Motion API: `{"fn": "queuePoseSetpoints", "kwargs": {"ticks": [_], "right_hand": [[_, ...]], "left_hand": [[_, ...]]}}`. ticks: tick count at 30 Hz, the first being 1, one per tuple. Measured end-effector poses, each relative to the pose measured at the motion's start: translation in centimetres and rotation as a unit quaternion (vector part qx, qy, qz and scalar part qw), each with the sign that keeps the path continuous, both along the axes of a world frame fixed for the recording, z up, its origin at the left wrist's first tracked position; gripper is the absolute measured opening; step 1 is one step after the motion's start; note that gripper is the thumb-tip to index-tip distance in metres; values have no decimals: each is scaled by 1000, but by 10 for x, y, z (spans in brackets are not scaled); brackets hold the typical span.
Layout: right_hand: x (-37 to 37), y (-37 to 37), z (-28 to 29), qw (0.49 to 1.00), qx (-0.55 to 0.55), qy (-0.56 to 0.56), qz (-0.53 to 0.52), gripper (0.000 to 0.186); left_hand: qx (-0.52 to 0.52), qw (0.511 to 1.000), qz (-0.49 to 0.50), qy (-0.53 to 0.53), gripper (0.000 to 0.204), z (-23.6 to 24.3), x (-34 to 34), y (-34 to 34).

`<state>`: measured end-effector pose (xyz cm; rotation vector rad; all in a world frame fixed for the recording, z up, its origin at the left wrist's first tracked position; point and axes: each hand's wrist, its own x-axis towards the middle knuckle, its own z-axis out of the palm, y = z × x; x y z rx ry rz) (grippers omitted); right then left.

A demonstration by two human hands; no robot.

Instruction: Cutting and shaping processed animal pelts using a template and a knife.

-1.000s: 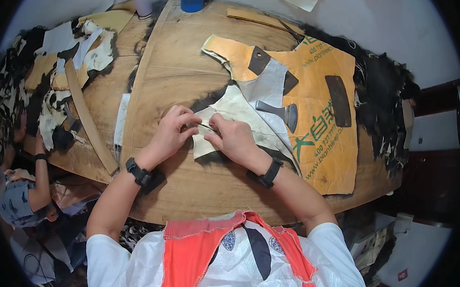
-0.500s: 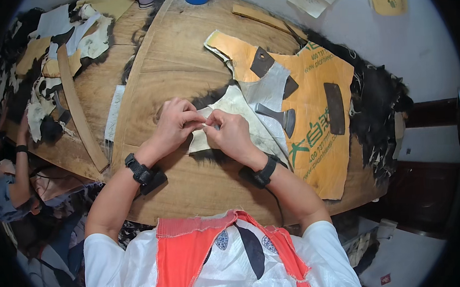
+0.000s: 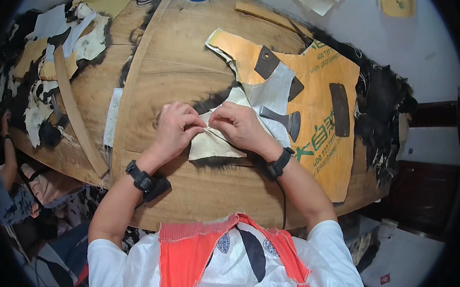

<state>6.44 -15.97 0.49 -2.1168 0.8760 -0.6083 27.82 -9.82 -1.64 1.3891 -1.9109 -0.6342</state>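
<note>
A pale piece of hide point(image 3: 214, 144), fur side down with black fur showing at its edges, lies on the wooden table point(image 3: 184, 73). My left hand point(image 3: 174, 131) and my right hand point(image 3: 237, 126) meet over its upper edge, fingertips pinched together on the hide. Both wrists wear black bands. Whether a small tool sits between the fingers is hidden.
An orange sack sheet point(image 3: 316, 102) covers the table's right, with a metal scraper point(image 3: 283, 119), a dark flat blade point(image 3: 339, 109) and a dark patch point(image 3: 265, 62) on it. Black fur point(image 3: 384, 109) hangs at the right edge. Fur scraps point(image 3: 54, 59) and a wooden strip point(image 3: 75, 115) lie at left, where another person's arm point(image 3: 6, 150) shows.
My hands stay pinched on the hide at the same spot, closing slightly toward each other. The view has shifted a little.
</note>
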Motion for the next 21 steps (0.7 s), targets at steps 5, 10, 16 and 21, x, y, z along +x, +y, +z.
{"fn": "queuePoseSetpoints", "kwargs": {"ticks": [5,10,16,21], "right_hand": [[-1,-1,4,999,39,-7,-17,6],[8,3,14,994,-3,110,-10,19],[20,3,32,979,-16,201,8,34],[24,0,32,976,-5,217,13,36]], "left_hand": [[11,1000,-4,15,8,5,0,-2],[-1,1000,-9,4,9,6,-1,-1],[-1,999,-28,16,11,7,1,-2],[-11,999,-36,39,10,3,5,-1]]}}
